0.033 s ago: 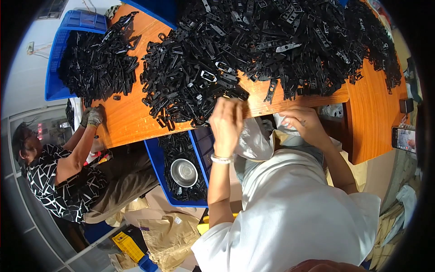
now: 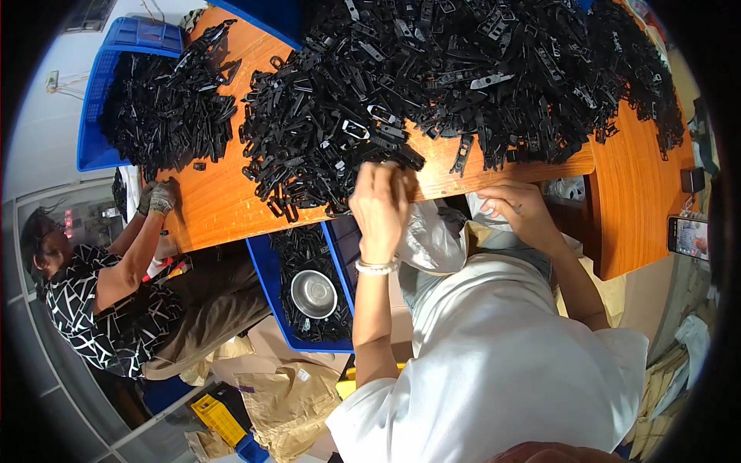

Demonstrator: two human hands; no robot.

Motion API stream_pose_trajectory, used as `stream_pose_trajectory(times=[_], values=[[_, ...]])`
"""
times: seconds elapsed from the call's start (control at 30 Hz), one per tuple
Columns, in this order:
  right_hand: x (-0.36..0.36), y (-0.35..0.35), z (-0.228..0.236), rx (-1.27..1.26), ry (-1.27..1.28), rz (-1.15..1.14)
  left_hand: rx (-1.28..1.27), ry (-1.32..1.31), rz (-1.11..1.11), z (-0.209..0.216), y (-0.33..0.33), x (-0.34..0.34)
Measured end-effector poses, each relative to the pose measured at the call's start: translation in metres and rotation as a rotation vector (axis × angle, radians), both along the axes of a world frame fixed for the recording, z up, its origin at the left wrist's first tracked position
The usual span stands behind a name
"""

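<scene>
My left hand (image 2: 377,207), with a pale bracelet at the wrist, is over the table's front edge at the near rim of a pile of black plastic clip-like parts (image 2: 324,139). Its fingers point down and are smeared by motion, so what they hold, if anything, is hidden. To the right, my right hand (image 2: 523,216) is curled at the same edge, thumb against the fingers; anything between them is too small to make out. A white plastic bag (image 2: 434,245) hangs below the edge between my hands.
A larger heap of black parts (image 2: 509,85) covers the back of the wooden table (image 2: 208,204). Below the edge is a blue crate (image 2: 309,345) of parts holding a metal bowl (image 2: 314,294). At left, a gloved co-worker (image 2: 116,301) is near another blue crate (image 2: 91,123). A phone (image 2: 687,236) is at right.
My left hand has shifted slightly left along the pile's near rim. My right hand and the co-worker look unmoved.
</scene>
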State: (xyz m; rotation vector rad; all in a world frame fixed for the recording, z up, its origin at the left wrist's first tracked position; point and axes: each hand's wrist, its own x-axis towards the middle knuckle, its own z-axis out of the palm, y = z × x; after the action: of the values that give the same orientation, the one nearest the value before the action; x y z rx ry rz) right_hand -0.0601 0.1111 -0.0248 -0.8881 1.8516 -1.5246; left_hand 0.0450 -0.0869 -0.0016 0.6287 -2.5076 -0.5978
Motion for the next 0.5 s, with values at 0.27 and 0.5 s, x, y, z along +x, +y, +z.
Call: stream_pose_trajectory(times=[0.27, 0.5], values=[[0.001, 0.011, -0.006, 0.101, -0.029, 0.016, -0.175, -0.179, -0.077, 0.012, -0.031, -0.021], [-0.001, 0.020, -0.007, 0.121, 0.000, -0.003, -0.129, -0.232, -0.241, 0.013, -0.046, -0.038]])
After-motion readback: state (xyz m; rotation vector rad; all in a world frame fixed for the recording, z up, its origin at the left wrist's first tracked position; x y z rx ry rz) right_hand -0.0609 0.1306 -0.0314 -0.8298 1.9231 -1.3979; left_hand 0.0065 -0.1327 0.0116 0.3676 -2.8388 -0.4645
